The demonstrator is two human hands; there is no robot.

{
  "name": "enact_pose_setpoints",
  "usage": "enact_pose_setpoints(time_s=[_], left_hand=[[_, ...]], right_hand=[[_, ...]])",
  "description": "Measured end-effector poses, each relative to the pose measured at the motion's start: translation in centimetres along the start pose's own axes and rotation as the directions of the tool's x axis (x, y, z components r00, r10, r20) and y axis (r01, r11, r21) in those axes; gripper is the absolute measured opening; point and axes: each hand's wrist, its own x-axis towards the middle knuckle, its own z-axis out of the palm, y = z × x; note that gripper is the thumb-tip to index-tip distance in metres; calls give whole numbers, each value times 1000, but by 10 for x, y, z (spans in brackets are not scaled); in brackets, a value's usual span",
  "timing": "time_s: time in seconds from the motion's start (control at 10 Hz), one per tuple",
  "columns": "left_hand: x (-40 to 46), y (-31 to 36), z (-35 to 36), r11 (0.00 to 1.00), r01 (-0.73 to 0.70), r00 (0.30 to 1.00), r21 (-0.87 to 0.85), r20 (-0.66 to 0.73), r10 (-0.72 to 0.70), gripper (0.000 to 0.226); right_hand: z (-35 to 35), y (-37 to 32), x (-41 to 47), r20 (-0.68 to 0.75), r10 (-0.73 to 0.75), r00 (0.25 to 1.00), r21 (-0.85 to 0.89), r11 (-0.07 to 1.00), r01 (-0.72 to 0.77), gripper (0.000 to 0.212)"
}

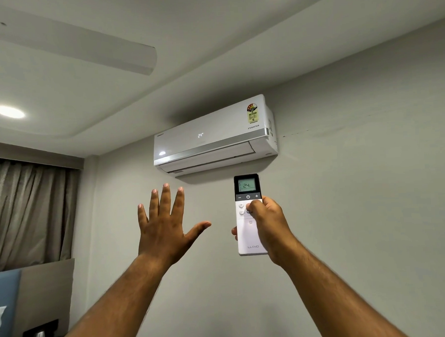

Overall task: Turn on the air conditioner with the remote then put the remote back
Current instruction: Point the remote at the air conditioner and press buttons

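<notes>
The air conditioner (pixel 214 135) is mounted high on the wall (pixel 359 199), just under the ceiling (pixel 209 40). Directly below its right half the remote (pixel 248 218) is held upright in the right hand (pixel 269 227); the left hand (pixel 165 223) is raised, spread and empty, below its left end. Curtains (pixel 30 212) and a headboard (pixel 42 293) are placed far left of the unit, lower down.
</notes>
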Motion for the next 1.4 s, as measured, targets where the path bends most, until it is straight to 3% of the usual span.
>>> enact_pose_setpoints(time_s=[1.4], left_hand=[[-2,-21,-1,1000,10,1000,0,14,-10,102]], right_hand=[[19,12,8,-19,-31,999,-28,999,30,9]])
